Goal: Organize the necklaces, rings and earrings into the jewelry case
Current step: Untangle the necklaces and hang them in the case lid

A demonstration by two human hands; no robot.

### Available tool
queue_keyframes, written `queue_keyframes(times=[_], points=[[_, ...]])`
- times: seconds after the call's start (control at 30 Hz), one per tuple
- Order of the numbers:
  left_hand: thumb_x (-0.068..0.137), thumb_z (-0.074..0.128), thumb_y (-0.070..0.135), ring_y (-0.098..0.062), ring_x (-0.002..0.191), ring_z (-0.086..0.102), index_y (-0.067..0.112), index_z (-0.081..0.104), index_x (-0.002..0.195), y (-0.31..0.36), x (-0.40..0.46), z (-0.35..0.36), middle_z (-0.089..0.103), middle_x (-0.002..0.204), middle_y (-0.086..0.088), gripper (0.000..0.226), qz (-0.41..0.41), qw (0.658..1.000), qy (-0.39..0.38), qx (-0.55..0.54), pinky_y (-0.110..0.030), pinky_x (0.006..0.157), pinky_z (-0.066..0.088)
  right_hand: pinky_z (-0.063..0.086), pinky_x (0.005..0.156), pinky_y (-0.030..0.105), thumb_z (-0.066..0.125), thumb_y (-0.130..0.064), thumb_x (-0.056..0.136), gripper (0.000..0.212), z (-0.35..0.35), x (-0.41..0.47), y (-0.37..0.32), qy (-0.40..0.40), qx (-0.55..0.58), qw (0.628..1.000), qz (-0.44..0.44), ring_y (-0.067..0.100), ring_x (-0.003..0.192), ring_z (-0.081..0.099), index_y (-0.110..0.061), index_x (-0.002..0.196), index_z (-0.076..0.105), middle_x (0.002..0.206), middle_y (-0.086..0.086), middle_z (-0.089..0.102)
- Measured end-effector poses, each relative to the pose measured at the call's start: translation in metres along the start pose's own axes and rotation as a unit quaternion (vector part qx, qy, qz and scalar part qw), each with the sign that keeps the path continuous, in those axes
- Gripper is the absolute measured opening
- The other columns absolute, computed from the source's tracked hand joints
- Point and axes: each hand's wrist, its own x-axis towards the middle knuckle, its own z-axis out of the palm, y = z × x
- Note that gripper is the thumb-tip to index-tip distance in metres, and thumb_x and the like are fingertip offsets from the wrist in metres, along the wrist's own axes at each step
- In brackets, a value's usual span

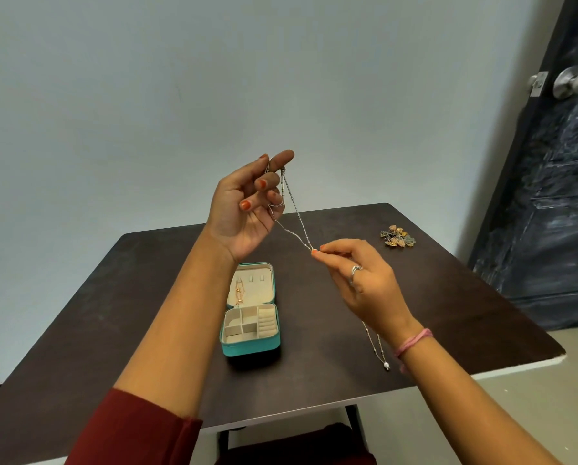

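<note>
- Near edge: dark red sleeve [136, 427] pushed up on the L forearm; pink band [411, 342] round the R wrist.
- Second necklace [380, 349] flat on the dark table [113, 330], just under/beside the R wrist, pale bead pendant at its near end, upper part hidden behind the arm.
- Teal jewelry case [250, 345] open on the table betw. the two forearms: near half w/ cream dividers and ring rolls, compartments look bare; far half is the lid, w/ a small gold-toned piece [239, 292] hanging on its lining, prob. a chain, too small to tell.
- Right hand [361, 276] raised above the table, thumb and forefinger pinched on the low end of a thin silver chain [296, 214]; ring on one finger.
- Left hand [247, 209] higher, palm toward the camera, fingers curled round the chain's top end, forefinger extended; chain stretched taut betw. both hands, clear of the case.
- Far right of table: small heap of mixed jewelry [398, 235], well apart from the case.
- Beyond: pale wall, dark door [549, 196] w/ metal knob at right.
</note>
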Motion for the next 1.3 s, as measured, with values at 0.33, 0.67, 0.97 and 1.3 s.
queue_keyframes(times=[0.33, 0.67, 0.97, 1.3], points=[[0.092, 0.044, 0.019, -0.006, 0.026, 0.036, 0.003, 0.070, 0.096, 0.009, 0.003, 0.009, 0.051, 0.056, 0.006, 0.030, -0.011, 0.998, -0.058, -0.007, -0.012, 0.048, 0.048, 0.051, 0.088, 0.019, 0.070, -0.003, 0.083, 0.025, 0.005, 0.003, -0.027, 0.074, 0.077, 0.993, 0.046, 0.012, 0.099, 0.059, 0.003, 0.108, 0.069, 0.104, 0.012, 0.059], [0.093, 0.043, 0.020, -0.005, 0.028, 0.035, 0.004, 0.070, 0.094, 0.011, 0.003, 0.009, 0.053, 0.057, 0.005, 0.032, 0.019, 0.995, -0.088, -0.032, -0.013, 0.049, 0.048, 0.054, 0.075, 0.025, 0.080, -0.011, 0.067, 0.042, -0.002, 0.028, -0.054, 0.172, 0.431, 0.771, 0.436, 0.012, 0.074, 0.067, -0.020, 0.101, 0.056, 0.079, -0.003, 0.068], [0.097, 0.040, 0.022, -0.006, 0.030, 0.034, 0.006, 0.070, 0.096, 0.002, 0.006, 0.010, 0.052, 0.059, 0.005, 0.034, 0.025, 0.996, -0.083, -0.031, -0.015, 0.052, 0.048, 0.053, 0.072, 0.020, 0.072, -0.008, 0.066, 0.045, -0.009, 0.037, -0.062, -0.048, 0.596, 0.640, 0.482, 0.008, 0.094, 0.068, -0.015, 0.110, 0.065, 0.108, 0.002, 0.072], [0.100, 0.036, 0.021, -0.005, 0.032, 0.033, 0.005, 0.066, 0.102, 0.001, 0.004, 0.009, 0.052, 0.060, 0.004, 0.034, 0.039, 0.997, -0.061, -0.036, -0.017, 0.056, 0.050, 0.052, 0.077, 0.020, 0.076, -0.007, 0.061, 0.043, -0.019, 0.043, -0.049, -0.070, 0.549, 0.700, 0.453, 0.008, 0.091, 0.068, -0.019, 0.101, 0.071, 0.091, 0.000, 0.074]])
